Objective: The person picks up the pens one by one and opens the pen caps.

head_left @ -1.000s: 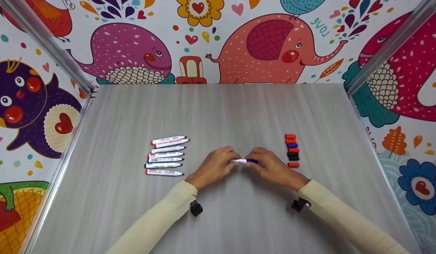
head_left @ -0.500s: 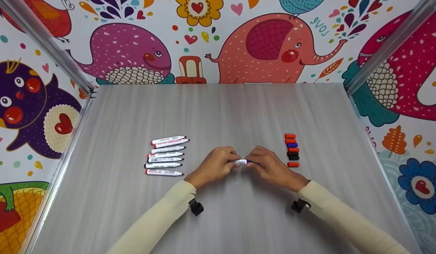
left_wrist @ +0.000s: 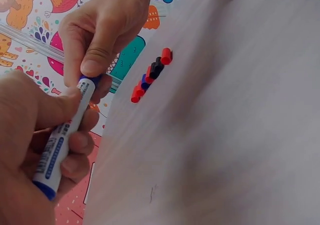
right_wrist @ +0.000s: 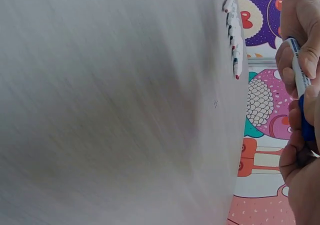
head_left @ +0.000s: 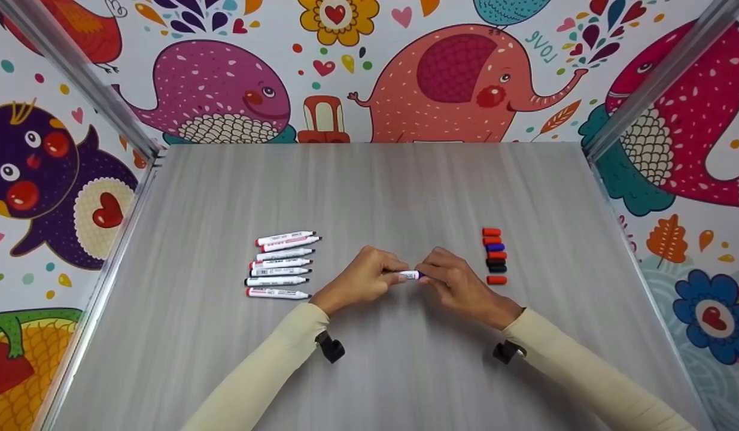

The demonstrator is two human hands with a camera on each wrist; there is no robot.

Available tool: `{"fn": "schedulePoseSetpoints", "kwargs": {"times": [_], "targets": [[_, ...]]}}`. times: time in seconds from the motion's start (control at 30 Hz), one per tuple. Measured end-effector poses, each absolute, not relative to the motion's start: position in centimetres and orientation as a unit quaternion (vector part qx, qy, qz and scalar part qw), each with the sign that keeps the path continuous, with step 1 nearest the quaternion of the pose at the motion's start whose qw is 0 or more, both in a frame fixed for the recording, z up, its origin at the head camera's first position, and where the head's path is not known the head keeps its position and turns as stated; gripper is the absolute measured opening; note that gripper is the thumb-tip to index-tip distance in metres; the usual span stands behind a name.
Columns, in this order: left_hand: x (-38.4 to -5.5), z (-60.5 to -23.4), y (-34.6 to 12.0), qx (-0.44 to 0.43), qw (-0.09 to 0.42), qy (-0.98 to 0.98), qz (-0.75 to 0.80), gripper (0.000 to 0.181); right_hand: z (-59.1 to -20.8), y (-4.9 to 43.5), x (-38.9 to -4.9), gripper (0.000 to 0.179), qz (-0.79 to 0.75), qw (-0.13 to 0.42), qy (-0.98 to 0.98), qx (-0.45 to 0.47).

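Note:
A white whiteboard marker (head_left: 409,275) with a blue end lies level between my two hands above the middle of the table. My left hand (head_left: 364,276) grips its barrel, thumb on top and fingers curled underneath, as the left wrist view shows. At the marker's other end, my right hand (head_left: 462,286) pinches the blue cap (right_wrist: 307,117), which meets the white barrel. The right fingers hide most of this cap in the head view.
Several uncapped white markers (head_left: 279,270) lie in a column on the left of the grey table (head_left: 369,191), tips to the right. Loose red, blue and black caps (head_left: 496,262) form a column on the right. Patterned walls (head_left: 453,78) enclose the table.
The right fingers now cover more of the blue cap than a second ago, and less of the marker shows between the hands. My left wrist has turned slightly. The table's markers and caps are unmoved.

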State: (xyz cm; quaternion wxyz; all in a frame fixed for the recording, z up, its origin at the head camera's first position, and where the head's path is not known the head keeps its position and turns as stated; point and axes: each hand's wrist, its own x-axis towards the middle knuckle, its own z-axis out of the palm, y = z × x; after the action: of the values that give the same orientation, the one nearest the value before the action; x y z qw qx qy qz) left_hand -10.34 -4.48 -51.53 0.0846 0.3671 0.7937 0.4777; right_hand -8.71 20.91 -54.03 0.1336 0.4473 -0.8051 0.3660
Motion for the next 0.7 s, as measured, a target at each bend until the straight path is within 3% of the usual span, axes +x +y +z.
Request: {"fn": "schedulePoseSetpoints", "kwargs": {"times": [0.2,0.47,0.57,0.7], "targets": [[-10.5,-51.6,-6.3,0.319,0.136,0.783,0.516,0.016,-53.3,21.6,-9.0,0.014,0.382,0.157,-0.770,0.486],[-10.6,-51.9,-11.6,0.249,0.097,0.804,0.531,0.015,-52.3,24.1,-10.3,0.025,0.422,0.216,-0.753,0.457],[-10.7,-52.0,-12.3,0.238,0.101,0.810,0.527,0.019,-52.4,24.8,-10.4,0.040,0.424,0.209,-0.770,0.428],[-10.7,-52.2,-12.8,0.215,0.100,0.822,0.518,0.019,-52.7,25.3,-10.2,0.038,0.418,0.173,-0.803,0.387]]}}
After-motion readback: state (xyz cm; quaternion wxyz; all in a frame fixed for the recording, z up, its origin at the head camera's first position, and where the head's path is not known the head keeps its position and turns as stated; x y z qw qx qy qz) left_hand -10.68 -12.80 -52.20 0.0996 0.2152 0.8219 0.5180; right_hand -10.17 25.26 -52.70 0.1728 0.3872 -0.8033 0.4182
